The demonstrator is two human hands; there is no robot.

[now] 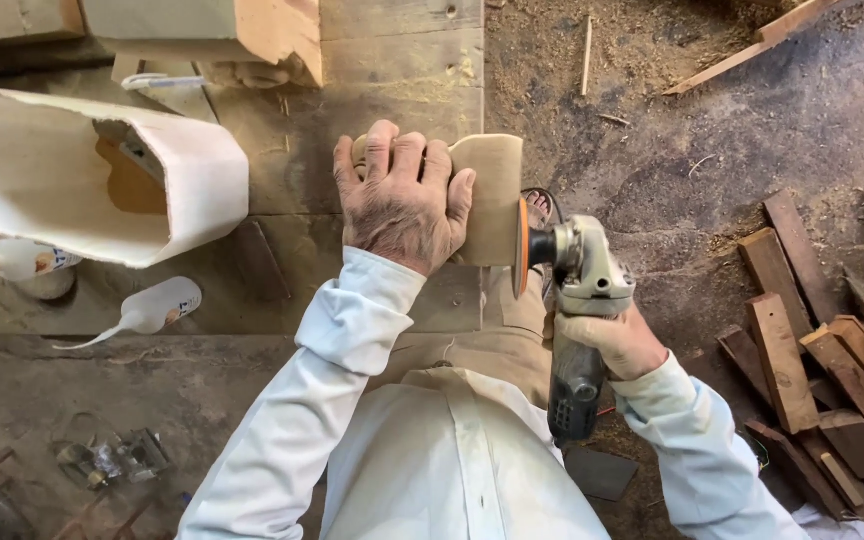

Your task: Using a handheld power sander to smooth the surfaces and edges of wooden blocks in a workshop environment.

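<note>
On the wooden workbench [392, 60], seen from above, a large hollow pale wooden shell [82, 180] lies at the left and two white glue bottles [147, 308] rest near the front edge. At the bench's right edge sits the small tan wood block [492, 195], overhanging slightly. The left hand [402, 205] presses flat on the block, fingers spread and curled over its far end. The right hand [617, 345] is wrapped tightly round the body of the angle grinder [577, 300], whose orange sanding disc [521, 245] stands on edge against the block's right face. Offcuts of scrap wood [822, 350] are heaped on the sawdust-strewn floor [712, 150] at the right.

Sanding of this kind is judged to go best with light, even disc pressure, the block held firmly down, and the left fingertips kept well back from the disc, which here runs just beside the thumb side of the hand.

Concealed: the block's near end under the left hand, the exact disc contact line, the grinder's switch and cord, and whether the disc is spinning. Small metal items [112, 460] at lower left are too indistinct to identify.
</note>
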